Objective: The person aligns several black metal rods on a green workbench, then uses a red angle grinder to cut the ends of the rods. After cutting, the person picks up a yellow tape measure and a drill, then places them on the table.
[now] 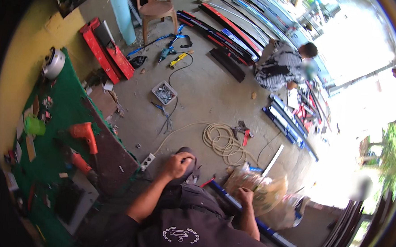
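Observation:
My left hand (180,165) rests over my bent knee, its fingers curled closed. Whether anything small is inside them is hidden. Lower right, my right hand (245,196) is closed around the near end of a thin pale strip (274,159), which slants up and away to the right. Beside that hand is a crumpled clear plastic bag (273,193). A long blue and white profile (275,236) lies slantwise under my right forearm.
A coiled cable (219,142) and a power strip (148,161) lie ahead on the floor. Orange power tools (84,133) sit on the green-covered table (62,103) at left. Farther off are a tray of small hardware (164,93), metal profiles (229,41) and a crouching person (280,67).

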Demonstrator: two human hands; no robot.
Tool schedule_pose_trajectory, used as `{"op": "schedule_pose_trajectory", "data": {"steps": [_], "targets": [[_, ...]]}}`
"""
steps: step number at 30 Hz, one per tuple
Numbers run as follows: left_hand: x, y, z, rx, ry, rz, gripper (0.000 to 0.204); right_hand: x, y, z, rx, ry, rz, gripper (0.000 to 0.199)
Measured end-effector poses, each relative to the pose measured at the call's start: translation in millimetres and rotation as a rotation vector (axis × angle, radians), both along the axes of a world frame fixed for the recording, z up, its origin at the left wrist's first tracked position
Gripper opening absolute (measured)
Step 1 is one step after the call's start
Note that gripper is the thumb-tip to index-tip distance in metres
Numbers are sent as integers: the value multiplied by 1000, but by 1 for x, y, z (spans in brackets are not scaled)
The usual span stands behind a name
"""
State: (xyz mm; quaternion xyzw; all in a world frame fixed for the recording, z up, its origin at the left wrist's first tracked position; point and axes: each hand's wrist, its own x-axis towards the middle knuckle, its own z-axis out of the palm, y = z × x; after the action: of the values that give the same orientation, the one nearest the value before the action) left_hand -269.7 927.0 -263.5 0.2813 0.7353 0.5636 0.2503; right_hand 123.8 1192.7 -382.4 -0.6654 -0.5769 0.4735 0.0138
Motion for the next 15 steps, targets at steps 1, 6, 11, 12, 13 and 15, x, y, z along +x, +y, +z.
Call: {"op": "schedule_pose_trajectory", "data": {"steps": [1, 6, 11, 12, 13, 15], "targets": [[-12, 1, -13, -5, 50, 85, 20, -21, 14, -3, -12, -37, 112, 32], [-102, 22, -94, -174, -652, 641, 19, -162, 101, -1, 76, -109, 659, 55], [-252, 81, -117, -64, -843, 874, 29, -334, 205, 22, -9, -422, 974, 59], [-283, 95, -108, 52, -834, 924, 30, -372, 223, 29, 94, -373, 1079, 58], [-314, 109, -97, 116, -839, 961, 29, -415, 246, 36, 141, -297, 1043, 58], [-365, 130, -75, 195, -821, 1004, 28, -484, 275, 51, 175, -239, 888, 56]]}}
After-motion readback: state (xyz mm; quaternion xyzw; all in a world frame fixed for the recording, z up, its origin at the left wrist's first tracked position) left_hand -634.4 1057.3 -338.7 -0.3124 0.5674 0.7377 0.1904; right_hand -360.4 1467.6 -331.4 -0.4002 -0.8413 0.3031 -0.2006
